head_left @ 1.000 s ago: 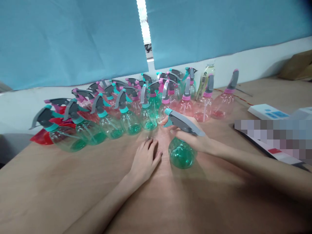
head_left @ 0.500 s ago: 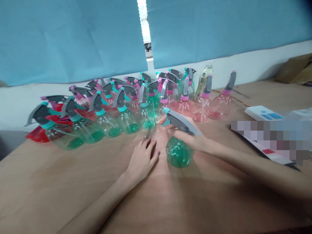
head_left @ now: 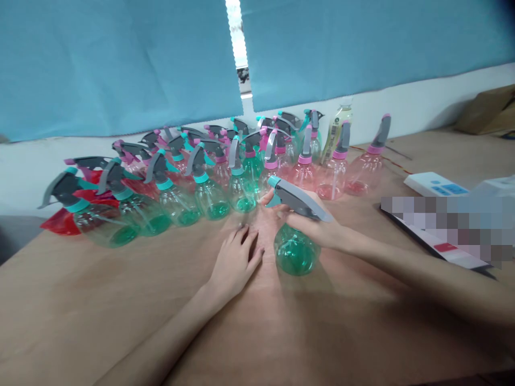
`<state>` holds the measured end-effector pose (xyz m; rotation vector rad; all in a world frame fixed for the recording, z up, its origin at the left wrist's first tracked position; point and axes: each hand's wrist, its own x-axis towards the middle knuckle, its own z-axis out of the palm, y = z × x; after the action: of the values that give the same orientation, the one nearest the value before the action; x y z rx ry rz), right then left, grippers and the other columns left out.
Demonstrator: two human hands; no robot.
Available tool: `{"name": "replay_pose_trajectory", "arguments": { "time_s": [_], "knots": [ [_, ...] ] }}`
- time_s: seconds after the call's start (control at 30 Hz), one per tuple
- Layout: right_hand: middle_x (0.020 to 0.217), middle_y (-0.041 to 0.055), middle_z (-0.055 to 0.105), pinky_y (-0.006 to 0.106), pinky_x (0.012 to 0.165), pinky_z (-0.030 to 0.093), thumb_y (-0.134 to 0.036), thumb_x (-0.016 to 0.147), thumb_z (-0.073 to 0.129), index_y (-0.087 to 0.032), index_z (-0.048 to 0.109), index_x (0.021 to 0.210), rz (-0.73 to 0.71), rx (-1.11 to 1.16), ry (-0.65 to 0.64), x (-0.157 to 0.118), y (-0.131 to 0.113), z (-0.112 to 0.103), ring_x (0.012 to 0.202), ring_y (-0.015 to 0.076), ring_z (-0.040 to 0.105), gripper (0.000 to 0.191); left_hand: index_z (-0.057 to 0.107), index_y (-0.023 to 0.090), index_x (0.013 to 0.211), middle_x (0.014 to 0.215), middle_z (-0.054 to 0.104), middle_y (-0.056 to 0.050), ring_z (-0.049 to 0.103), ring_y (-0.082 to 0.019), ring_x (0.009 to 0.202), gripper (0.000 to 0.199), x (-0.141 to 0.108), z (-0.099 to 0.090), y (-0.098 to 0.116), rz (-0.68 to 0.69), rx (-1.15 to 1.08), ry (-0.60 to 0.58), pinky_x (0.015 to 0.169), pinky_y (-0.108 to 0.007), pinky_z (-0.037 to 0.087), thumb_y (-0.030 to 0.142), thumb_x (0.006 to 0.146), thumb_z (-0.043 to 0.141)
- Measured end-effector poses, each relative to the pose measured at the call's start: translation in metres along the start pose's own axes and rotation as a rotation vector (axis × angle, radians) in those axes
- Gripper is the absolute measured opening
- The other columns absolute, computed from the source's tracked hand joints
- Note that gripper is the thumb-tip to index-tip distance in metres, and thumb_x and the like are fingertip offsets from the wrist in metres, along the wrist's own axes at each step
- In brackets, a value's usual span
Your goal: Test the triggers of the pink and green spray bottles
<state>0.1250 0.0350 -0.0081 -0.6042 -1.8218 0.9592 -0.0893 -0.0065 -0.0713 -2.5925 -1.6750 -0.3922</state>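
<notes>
In the head view, my right hand [head_left: 322, 228] is closed around the neck of a green spray bottle [head_left: 296, 252] with a grey and turquoise trigger head. The bottle stands nearly upright at the middle of the table, its nozzle facing left and away. Part of its collar is hidden by my fingers. To its left, my left hand [head_left: 235, 262] lies palm down on the tabletop, fingers stretched forward and holding nothing. Just beyond my left fingertips stands another clear green spray bottle [head_left: 243, 193] with a turquoise collar.
Rows of green and pink spray bottles [head_left: 211, 198] spread across the back of the wooden table [head_left: 100, 316]. A red bag-like item [head_left: 60, 222] lies at far left. A labelled drink bottle [head_left: 337, 134], a white device [head_left: 436, 185] and a partly blurred flat object [head_left: 462, 257] are on the right.
Hardly anything differs. Both hands and the held spray bottle stay in place; the view shifts very slightly.
</notes>
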Motion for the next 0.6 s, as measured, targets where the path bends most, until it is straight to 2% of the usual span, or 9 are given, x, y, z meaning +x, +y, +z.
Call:
{"name": "replay_pose_trajectory", "arguments": {
  "time_s": [0.23,0.4,0.6],
  "knots": [
    [0.064,-0.0047,0.05,0.031,0.065,0.044,-0.011,0.071,0.051,-0.024,0.065,0.107,0.007,-0.012,0.002,-0.0006,0.0006,0.0001,0.06,0.0143,0.046,0.041,0.056,0.014,0.13,0.137,0.056,-0.017,0.048,-0.034,0.131,0.04,0.0003,-0.0009,0.0006,-0.008,-0.025,-0.005,0.106,-0.054,0.044,0.035,0.097,0.045],
    [0.067,-0.0042,0.05,0.03,0.06,0.041,-0.01,0.07,0.051,-0.024,0.066,0.102,-0.004,0.0,0.006,-0.0006,0.0004,0.0008,0.059,0.014,0.045,0.038,0.056,0.013,0.131,0.139,0.055,-0.018,0.048,-0.035,0.132,0.042,0.0,0.0001,0.0007,-0.024,-0.026,-0.017,0.107,-0.054,0.042,0.036,0.097,0.046],
    [0.062,-0.0058,0.05,0.029,0.055,0.039,-0.009,0.069,0.049,-0.022,0.064,0.108,0.016,-0.023,-0.03,-0.0004,0.0012,0.0002,0.054,0.0128,0.043,0.043,0.054,0.014,0.132,0.139,0.054,-0.017,0.047,-0.035,0.133,0.042,-0.0007,0.0007,0.0001,-0.025,-0.028,-0.013,0.107,-0.054,0.042,0.035,0.097,0.047]
  ]
}}
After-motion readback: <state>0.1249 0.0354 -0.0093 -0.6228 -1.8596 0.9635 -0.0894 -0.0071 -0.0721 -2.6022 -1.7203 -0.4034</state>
